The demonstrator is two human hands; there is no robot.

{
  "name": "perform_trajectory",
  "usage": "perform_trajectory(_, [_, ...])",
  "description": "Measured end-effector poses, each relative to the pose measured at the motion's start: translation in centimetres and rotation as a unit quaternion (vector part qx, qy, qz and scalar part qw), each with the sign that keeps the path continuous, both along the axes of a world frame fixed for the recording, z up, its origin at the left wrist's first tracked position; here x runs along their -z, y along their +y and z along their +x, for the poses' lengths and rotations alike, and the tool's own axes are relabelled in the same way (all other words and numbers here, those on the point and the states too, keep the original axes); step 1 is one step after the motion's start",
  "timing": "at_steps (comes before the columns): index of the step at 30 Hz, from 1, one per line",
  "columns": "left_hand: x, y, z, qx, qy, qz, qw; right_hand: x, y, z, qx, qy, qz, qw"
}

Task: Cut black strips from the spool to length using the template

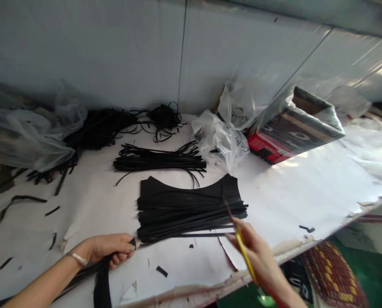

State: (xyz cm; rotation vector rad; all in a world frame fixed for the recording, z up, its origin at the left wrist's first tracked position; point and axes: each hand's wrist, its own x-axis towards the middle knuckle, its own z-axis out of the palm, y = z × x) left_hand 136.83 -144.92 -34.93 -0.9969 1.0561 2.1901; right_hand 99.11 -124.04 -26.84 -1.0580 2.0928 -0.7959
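Nearest you, your left hand is closed in a fist around a bundle of black strips. The bundle's loose ends hang down over the front edge of the counter, and its top ends poke out just beside your thumb. Your right hand is pinched on a yellow-handled tool. Its thin dark tip points up and away from you and hovers at the right end of the stack of black strips; you cannot tell whether the tip is touching it. That stack lies flat between your hands and a little beyond them, its strips running left to right under a curved black piece. A few small black scraps lie on the white surface in front of it.

By the look of it, you are working the stack strip by strip, the tool at its right end and the gathered strips held in your left fist. Any move from here calls for a light, exact tip on a single strip and a firm left grip, so the bundle does not fan out.

Farther back lies a narrower sheaf of thin strips, and behind it a tangled heap of black cord. To the right sit crumpled white plastic bags and a tilted red and black box under a clear wrap. A large clear bag slumps at far left against the grey wall.
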Motion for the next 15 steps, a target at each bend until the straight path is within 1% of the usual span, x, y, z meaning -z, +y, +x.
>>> perform_trajectory(1, [-0.2,0.2,-0.1,0.0,-0.003,-0.013,1.0,0.8,0.7,-4.0,0.022,0.116,0.026,0.993])
perform_trajectory(2, [-0.3,0.3,-0.1,0.0,-0.005,-0.024,1.0,1.7,1.3,-7.8,0.033,0.22,0.064,0.973])
perform_trajectory(3, [-0.4,0.4,-0.2,0.002,-0.008,-0.029,1.0,2.8,1.9,-11.2,0.026,0.287,0.106,0.952])
perform_trajectory(4, [-0.5,0.5,-0.3,0.002,-0.01,-0.032,0.999,3.8,2.4,-14.2,0.008,0.327,0.146,0.934])
perform_trajectory(5, [-0.5,0.5,-0.3,0.0,-0.012,-0.035,0.999,4.8,2.9,-16.5,-0.011,0.353,0.184,0.917])
perform_trajectory(6, [-0.6,0.5,-0.4,-0.002,-0.014,-0.035,0.999,5.6,3.2,-18.2,-0.035,0.365,0.22,0.904])
perform_trajectory(7, [-0.6,0.6,-0.4,-0.004,-0.018,-0.035,0.999,6.2,3.3,-19.2,-0.052,0.379,0.251,0.889])
perform_trajectory(8, [-0.7,0.6,-0.4,-0.007,-0.022,-0.035,0.999,6.6,3.2,-19.7,-0.066,0.397,0.272,0.874])
perform_trajectory(9, [-0.8,0.7,-0.5,-0.01,-0.027,-0.037,0.999,6.8,2.9,-19.6,-0.08,0.42,0.281,0.859])
perform_trajectory(11, [-0.8,0.9,-0.4,-0.022,-0.034,-0.04,0.998,6.8,1.6,-18.6,-0.113,0.466,0.264,0.837])
perform_trajectory(13, [-0.8,1.1,-0.3,-0.038,-0.038,-0.044,0.998,6.6,-0.1,-17.4,-0.138,0.483,0.241,0.83])
perform_trajectory(15, [-0.6,1.2,-0.1,-0.046,-0.039,-0.044,0.997,6.9,-1.2,-17.2,-0.142,0.479,0.249,0.83])
